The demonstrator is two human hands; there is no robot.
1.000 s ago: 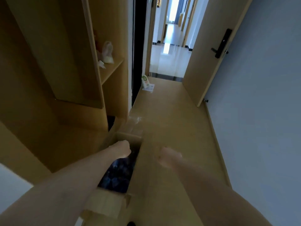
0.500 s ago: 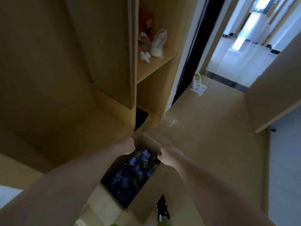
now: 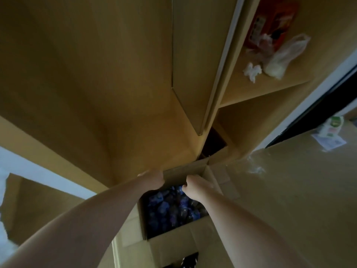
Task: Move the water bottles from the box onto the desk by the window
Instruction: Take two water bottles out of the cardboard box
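Note:
An open cardboard box (image 3: 173, 241) stands on the wooden floor in front of the wardrobe. It is packed with several water bottles (image 3: 170, 207) with blue caps and labels, dim in the shadow. My left hand (image 3: 152, 179) grips the left end of the box's far flap (image 3: 185, 171). My right hand (image 3: 195, 187) reaches into the far side of the box with its fingers curled down over the bottles. Whether it holds one is hidden.
A wardrobe door (image 3: 193, 64) hangs open above the box. Its shelf (image 3: 257, 88) holds a plastic bag (image 3: 282, 57), a red packet and crumpled tissue. A small carton (image 3: 332, 126) stands on paper on the floor at the right, beside a dark doorway.
My view has tipped down and closed in on the box. Both hands came together at its far edge, the left onto the flap, the right into the opening.

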